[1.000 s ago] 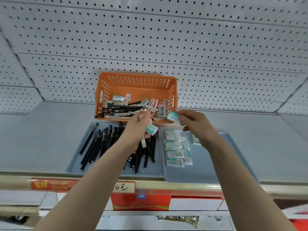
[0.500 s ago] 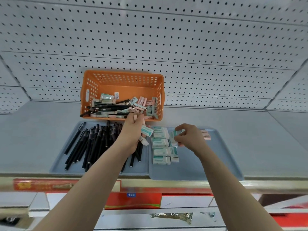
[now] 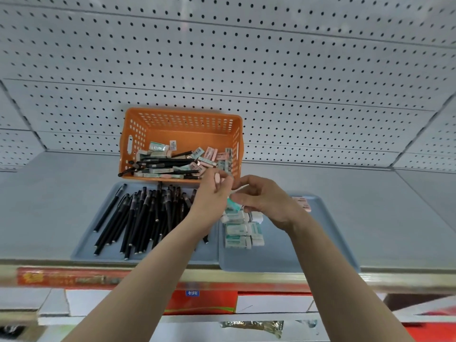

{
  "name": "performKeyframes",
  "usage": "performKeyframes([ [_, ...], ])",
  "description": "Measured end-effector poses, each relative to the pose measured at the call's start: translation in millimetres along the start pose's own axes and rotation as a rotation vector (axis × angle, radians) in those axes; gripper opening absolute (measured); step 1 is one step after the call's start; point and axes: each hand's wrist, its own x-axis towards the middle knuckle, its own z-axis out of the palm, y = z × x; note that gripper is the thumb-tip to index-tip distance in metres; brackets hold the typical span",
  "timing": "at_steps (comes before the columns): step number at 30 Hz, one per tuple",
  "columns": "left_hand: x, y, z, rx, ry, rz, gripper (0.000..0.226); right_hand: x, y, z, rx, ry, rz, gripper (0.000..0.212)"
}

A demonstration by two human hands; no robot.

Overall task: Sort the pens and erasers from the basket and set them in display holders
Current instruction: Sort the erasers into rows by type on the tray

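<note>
An orange basket [image 3: 182, 124] at the back of the shelf holds mixed black pens and green and pink erasers. In front of it, a left grey tray [image 3: 84, 250] carries several black pens [image 3: 138, 218]. A right grey tray [image 3: 296, 255] carries rows of green erasers [image 3: 238, 229] and a pink eraser [image 3: 302, 203]. My left hand [image 3: 212, 193] hovers at the basket's front edge and grips a pink eraser [image 3: 217, 178]. My right hand [image 3: 264, 201] is close beside it, pinching a green eraser [image 3: 233, 204] between the two hands.
A white pegboard wall [image 3: 271, 70] rises behind the basket. The grey shelf [image 3: 394, 218] stretches to both sides of the trays. Along its front edge runs a metal rail with a red price strip [image 3: 74, 277]. Red and white boxes [image 3: 197, 302] sit below.
My right hand went down to the right tray with a green eraser, then came back up to my left hand and took hold of the green eraser there. The left hand stayed near the basket.
</note>
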Motion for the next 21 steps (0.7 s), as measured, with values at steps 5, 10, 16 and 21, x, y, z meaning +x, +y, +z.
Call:
performKeyframes([
  [5, -4, -2, -5, -0.166, -0.021, -0.12, 0.038, -13, 25, -30, -0.185, 0.212, 0.044, 0.013],
  [10, -14, -9, -6, -0.117, -0.071, -0.045, 0.034, -28, 45, -35, -0.23, 0.197, 0.131, 0.028],
  [16, -27, -8, -1, -0.125, -0.137, -0.082, 0.026, -34, 55, -29, -0.246, 0.121, 0.233, 0.026],
  [21, -32, -10, 1, -0.094, -0.128, -0.096, 0.027, -27, 61, -7, -0.461, 0.246, 0.187, 0.021],
])
